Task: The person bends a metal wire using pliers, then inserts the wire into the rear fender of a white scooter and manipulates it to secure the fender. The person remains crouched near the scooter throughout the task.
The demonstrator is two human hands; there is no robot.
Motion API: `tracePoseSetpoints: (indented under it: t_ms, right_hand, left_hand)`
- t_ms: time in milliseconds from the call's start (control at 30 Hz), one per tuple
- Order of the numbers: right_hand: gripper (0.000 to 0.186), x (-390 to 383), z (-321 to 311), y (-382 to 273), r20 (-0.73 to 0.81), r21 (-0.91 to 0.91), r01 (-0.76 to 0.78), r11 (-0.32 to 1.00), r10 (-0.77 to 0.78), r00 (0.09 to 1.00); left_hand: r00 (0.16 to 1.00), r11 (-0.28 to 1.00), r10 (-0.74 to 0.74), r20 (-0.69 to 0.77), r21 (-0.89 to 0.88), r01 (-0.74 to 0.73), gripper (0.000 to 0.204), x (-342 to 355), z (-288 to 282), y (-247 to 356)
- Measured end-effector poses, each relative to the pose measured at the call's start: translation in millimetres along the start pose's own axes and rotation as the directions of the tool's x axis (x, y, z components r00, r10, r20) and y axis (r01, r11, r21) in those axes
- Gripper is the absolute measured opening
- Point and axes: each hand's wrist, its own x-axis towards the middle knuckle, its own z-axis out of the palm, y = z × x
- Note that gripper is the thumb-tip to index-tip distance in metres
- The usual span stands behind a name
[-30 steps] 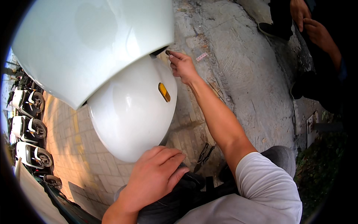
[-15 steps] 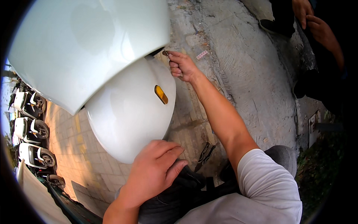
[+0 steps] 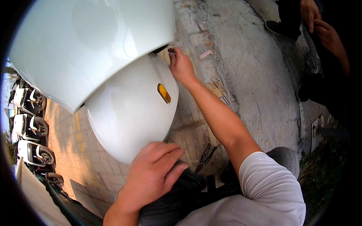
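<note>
A large glossy white body panel (image 3: 94, 49) fills the upper left, and below it sits a white rounded mudguard (image 3: 132, 113) bearing an amber reflector (image 3: 164, 93). My right hand (image 3: 181, 67) is closed in a pinch at the panel's lower right corner, beside a dark gap (image 3: 160, 49) between the two shells. A small dark piece shows at its fingertips, too little of it to name. My left hand (image 3: 156, 169) hovers or rests by the mudguard's near end, above my dark-clad leg. Its fingers are loosely bent, the thumb stands apart, and nothing is in it.
A dark-handled tool like pliers (image 3: 206, 158) lies on the paving near my legs. A pink-and-white scrap (image 3: 206, 54) is on the concrete. At the upper right a person stands, hands (image 3: 328, 35) together. White scooters (image 3: 32, 126) are parked in a row at far left.
My right hand has turned and moved up against the panel's corner. The small brownish piece that showed at its fingertips is now mostly hidden. My left hand has barely moved.
</note>
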Motion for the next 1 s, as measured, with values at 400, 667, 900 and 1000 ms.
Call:
tracePoseSetpoints:
  t_ms: [400,667,900,1000]
  right_hand:
    - [0.018,25,-31,25,0.728,0.644,-0.719,0.262,0.078,0.681]
    - [0.021,13,-16,3,0.425,0.515,-0.452,0.728,0.241,0.873]
    - [0.024,5,4,-3,-0.043,-0.053,0.001,0.999,-0.004,0.999]
    - [0.022,12,0,5,0.05,0.25,-0.014,0.968,0.002,0.999]
  left_hand:
    - [1.0,1.0,-0.014,0.005,-0.012,0.015,0.031,-1,-5,-1]
    - [1.0,1.0,0.006,-0.025,-0.006,-0.006,0.031,2,-6,0]
    - [1.0,1.0,-0.016,-0.019,0.008,0.016,0.031,-6,-7,4]
    - [1.0,1.0,-0.019,-0.022,0.007,0.019,0.031,-9,-8,5]
